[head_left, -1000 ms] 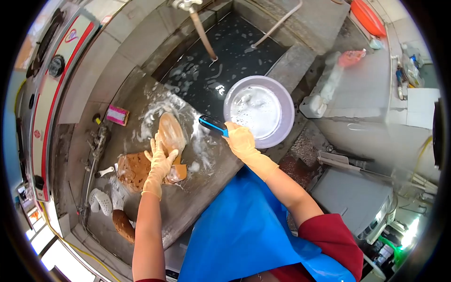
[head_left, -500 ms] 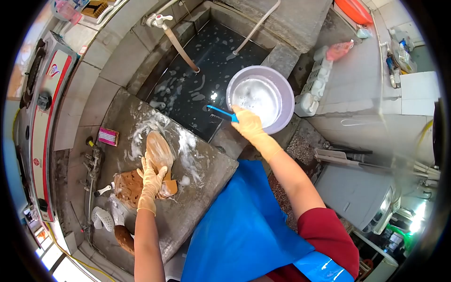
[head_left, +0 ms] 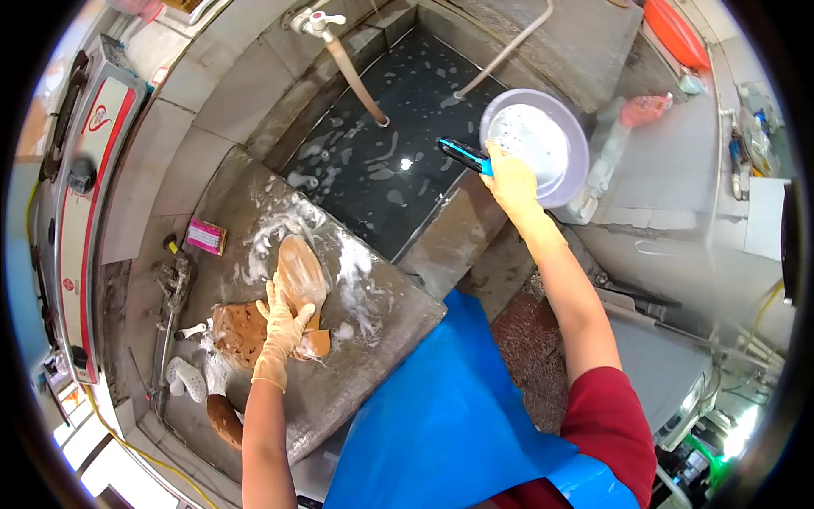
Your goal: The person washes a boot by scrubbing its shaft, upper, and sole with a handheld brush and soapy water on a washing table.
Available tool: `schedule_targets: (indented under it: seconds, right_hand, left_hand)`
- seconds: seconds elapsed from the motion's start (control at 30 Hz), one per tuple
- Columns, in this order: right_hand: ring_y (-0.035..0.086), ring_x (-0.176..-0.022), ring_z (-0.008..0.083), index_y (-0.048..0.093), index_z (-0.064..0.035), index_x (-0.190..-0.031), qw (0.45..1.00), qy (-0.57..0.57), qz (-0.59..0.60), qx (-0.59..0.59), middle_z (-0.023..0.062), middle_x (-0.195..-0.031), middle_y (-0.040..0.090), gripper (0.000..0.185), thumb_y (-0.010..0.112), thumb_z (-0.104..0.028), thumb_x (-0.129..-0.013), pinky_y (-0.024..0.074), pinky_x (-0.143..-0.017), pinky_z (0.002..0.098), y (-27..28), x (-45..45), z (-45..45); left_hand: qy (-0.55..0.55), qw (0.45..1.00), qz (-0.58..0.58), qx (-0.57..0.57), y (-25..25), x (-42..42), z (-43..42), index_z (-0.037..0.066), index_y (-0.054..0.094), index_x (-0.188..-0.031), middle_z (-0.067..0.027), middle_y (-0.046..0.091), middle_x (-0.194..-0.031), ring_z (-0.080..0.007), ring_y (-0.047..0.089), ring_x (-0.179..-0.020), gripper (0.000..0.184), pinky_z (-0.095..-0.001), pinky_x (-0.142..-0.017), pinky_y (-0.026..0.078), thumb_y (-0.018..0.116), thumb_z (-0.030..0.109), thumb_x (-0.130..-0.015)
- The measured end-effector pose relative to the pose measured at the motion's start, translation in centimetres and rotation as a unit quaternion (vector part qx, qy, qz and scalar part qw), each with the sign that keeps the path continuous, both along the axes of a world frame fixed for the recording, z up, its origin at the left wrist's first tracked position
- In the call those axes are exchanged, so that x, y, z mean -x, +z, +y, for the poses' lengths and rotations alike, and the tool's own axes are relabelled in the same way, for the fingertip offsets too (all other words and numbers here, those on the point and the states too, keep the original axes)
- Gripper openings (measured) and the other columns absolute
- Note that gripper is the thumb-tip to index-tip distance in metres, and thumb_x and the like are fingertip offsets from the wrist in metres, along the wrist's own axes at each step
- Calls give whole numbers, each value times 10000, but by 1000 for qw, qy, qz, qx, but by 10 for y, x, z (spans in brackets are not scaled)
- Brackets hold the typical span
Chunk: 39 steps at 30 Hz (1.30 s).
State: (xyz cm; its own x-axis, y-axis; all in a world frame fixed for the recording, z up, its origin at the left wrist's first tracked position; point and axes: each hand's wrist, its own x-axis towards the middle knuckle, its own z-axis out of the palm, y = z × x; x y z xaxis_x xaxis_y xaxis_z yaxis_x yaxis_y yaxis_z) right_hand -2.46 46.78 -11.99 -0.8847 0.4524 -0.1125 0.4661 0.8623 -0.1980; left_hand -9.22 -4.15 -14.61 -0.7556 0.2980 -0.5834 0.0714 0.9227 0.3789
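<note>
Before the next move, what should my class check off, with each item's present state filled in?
1. Left hand on the shoe: ok, spread over it.
2. Brush in the right hand: ok.
3. Brush touching the shoe: not ok, they are apart.
4. White suds in the basin: ok.
5. Basin gripped by the right hand: cannot tell; the hand overlaps its rim.
6. Pink sponge on the slab: ok, clear of both hands.

Pale tiled wall [head_left: 153, 161], reddish-brown floor [head_left: 532, 360], bright light [head_left: 744, 431] at lower right
</note>
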Motion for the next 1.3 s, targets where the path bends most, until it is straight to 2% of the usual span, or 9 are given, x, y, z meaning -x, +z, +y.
schedule_targets:
  seconds: [0.47,0.53,0.6,0.63,0.87,0.9,0.97,1.13,1.3]
  right_hand:
    - [564,-1204,398,326,-86,-1482,937,-41,-261,229,246,-1361,519,569,490,-80,-937,467,-1004,459,-222,109,-177]
    - [547,-1230,390,266,-107,-1507,871,319,-338,157,257,-1413,464,602,490,-86,-949,458,-1022,452,-261,109,-158]
    - [555,-1225,380,225,-100,-1518,921,348,-136,106,273,-1365,508,621,462,-51,-947,472,-1007,439,-353,91,-136]
    - [592,-1168,383,176,-78,-1530,925,52,-287,245,279,-1268,581,651,462,-65,-945,480,-987,437,-224,117,-156]
    - [445,-474,130,141,-120,-1557,871,-4,-89,483,30,-626,464,633,454,-222,-1017,415,-432,350,-98,76,-179]
    - [658,-745,261,168,-62,-1541,835,-38,-201,510,192,-1032,646,639,456,-247,-1001,547,-750,364,-43,72,-186]
    - [303,-1441,297,253,-43,-1517,850,129,-36,510,207,-1559,282,608,476,-250,-991,272,-1163,345,-20,40,-210]
    - [669,-893,368,237,-328,-1532,874,339,-145,317,190,-1156,629,553,419,-416,-1017,548,-765,439,15,35,-291]
    - [666,-851,356,304,-265,-1517,886,98,-45,451,182,-1022,672,550,465,-384,-1005,522,-749,439,-15,85,-281]
  left_hand:
    - [-15,996,32,-79,8,2,2,83,183,-1551,-245,89,-1603,-378,45,-1496,1094,-583,-1140,-86,760,513,-727]
    - [-22,996,37,-81,5,2,0,82,195,-1548,-252,103,-1598,-389,49,-1493,1093,-593,-1137,-81,755,532,-725]
    - [2,994,31,-103,7,2,2,87,195,-1551,-226,107,-1608,-390,51,-1493,1112,-594,-1137,-82,752,559,-711]
    - [5,995,29,-100,7,2,2,93,193,-1553,-212,107,-1612,-385,52,-1495,1118,-591,-1137,-86,754,560,-706]
    - [10,993,46,-107,4,1,1,123,194,-1559,-145,126,-1626,-341,53,-1505,1126,-586,-1139,-91,767,551,-689]
    - [5,994,47,-101,3,1,1,123,195,-1558,-139,125,-1627,-335,53,-1506,1125,-583,-1140,-91,766,554,-690]
    - [-3,995,47,-90,0,-1,-1,122,193,-1559,-132,123,-1629,-320,42,-1509,1131,-579,-1143,-93,763,568,-689]
    - [-29,995,65,-69,-9,-3,-4,123,189,-1559,-137,120,-1629,-323,34,-1510,1112,-575,-1144,-88,754,566,-710]
    - [-20,997,26,-76,4,-1,1,106,166,-1561,-164,105,-1627,-328,13,-1510,1051,-541,-1149,-104,699,564,-779]
